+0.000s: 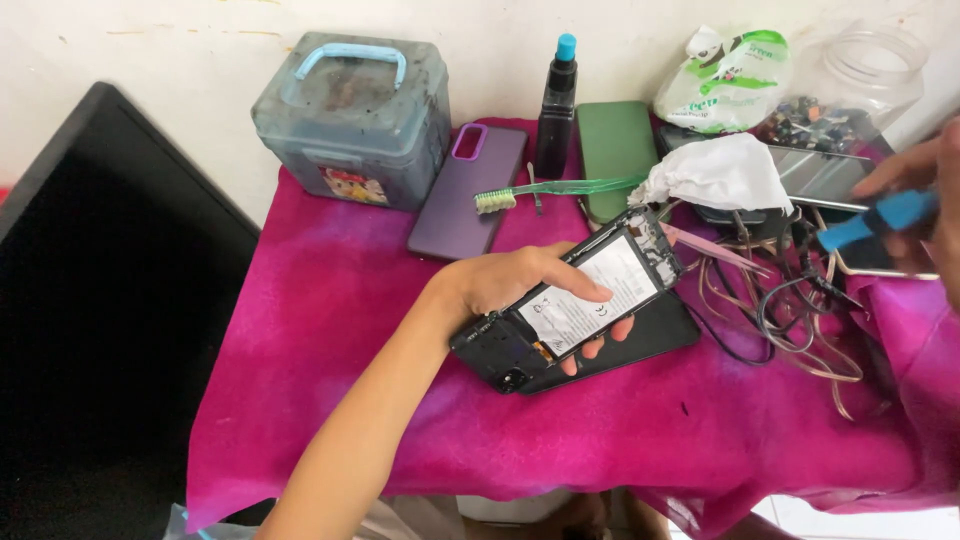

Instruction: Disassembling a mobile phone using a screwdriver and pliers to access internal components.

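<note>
My left hand [520,285] grips an opened phone [585,300] with its back off, its white battery label facing up. The thumb lies across the battery and the fingers curl under the lower edge. A black back cover [665,330] lies just under the phone on the pink cloth [350,300]. At the far right edge, my right hand [925,190] holds a blue-handled tool [880,220] above a tangle of cables [790,310]. Only part of that hand shows.
A grey lidded box [350,115] stands at the back left. Beside it lie a purple phone case [465,190], a green toothbrush [560,190], a dark spray bottle [557,105], a green case [612,150], a white cloth [715,172], a plastic bag [730,80] and a jar [850,90]. A black panel [90,300] fills the left.
</note>
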